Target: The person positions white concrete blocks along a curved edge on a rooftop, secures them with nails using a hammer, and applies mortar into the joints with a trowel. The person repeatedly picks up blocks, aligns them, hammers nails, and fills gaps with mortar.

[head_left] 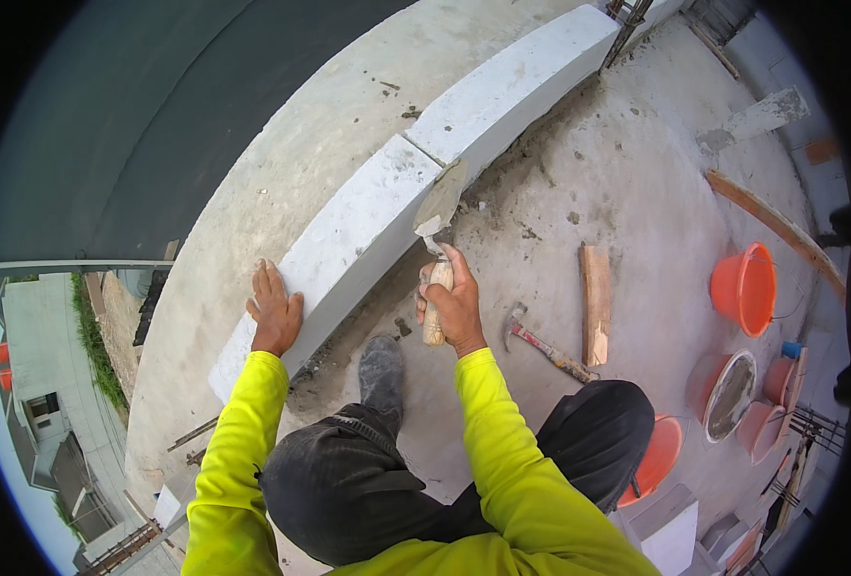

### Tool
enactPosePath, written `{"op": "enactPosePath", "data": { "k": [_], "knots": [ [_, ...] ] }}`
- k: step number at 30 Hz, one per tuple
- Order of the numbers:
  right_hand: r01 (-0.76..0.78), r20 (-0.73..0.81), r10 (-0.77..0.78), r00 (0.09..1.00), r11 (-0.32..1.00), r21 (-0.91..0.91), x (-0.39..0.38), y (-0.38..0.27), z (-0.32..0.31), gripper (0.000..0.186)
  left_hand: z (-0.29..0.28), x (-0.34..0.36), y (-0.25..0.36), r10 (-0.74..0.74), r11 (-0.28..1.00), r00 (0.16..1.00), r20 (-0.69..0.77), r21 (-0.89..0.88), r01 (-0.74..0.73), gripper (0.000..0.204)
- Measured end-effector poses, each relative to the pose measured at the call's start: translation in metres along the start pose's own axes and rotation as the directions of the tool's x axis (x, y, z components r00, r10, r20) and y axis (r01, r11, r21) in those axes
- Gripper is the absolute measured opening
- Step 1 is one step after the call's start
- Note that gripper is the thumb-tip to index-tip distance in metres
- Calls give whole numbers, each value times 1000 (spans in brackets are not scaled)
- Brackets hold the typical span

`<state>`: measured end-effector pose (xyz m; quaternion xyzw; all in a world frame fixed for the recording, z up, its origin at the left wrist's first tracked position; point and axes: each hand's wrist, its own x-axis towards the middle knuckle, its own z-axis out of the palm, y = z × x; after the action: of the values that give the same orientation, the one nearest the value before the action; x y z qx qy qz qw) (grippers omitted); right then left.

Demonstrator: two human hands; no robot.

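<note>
My right hand (pixel 457 300) is closed around the wooden handle of a trowel (pixel 442 199). The trowel's mortar-smeared blade lies against the side of a row of white blocks, by the joint between two of them. My left hand (pixel 276 309) rests flat, fingers apart, on the top of the nearer white block (pixel 353 213). Beyond the joint, the farther white block (pixel 512 82) continues the row toward the upper right. Crumbs of mortar lie along the foot of the blocks.
A hammer (pixel 547 348) and a short wooden board (pixel 594 302) lie on the concrete floor to the right. Farther right stand an orange bucket (pixel 728 286) and a tub of grey mortar (pixel 732 396). The slab's edge (pixel 216 202) drops off at the left. Rebar (pixel 625 34) rises at the far end.
</note>
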<state>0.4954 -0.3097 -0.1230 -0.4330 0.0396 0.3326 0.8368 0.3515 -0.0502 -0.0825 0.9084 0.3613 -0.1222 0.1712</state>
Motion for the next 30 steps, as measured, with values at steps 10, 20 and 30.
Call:
{"op": "enactPosePath", "data": {
  "k": [10, 20, 30],
  "knots": [
    [281, 245, -139, 959, 537, -795, -3, -103, 2, 58, -1, -1, 4, -15, 1000, 1000, 7, 26, 15, 80],
    [483, 358, 327, 875, -521, -704, 36, -189, 49, 24, 0, 0, 4, -20, 1000, 999, 43, 16, 19, 83],
    [312, 168, 340, 925, -431, -847, 17, -178, 95, 39, -15, 5, 14, -83, 996, 976, 201, -23, 90, 90]
  ]
}}
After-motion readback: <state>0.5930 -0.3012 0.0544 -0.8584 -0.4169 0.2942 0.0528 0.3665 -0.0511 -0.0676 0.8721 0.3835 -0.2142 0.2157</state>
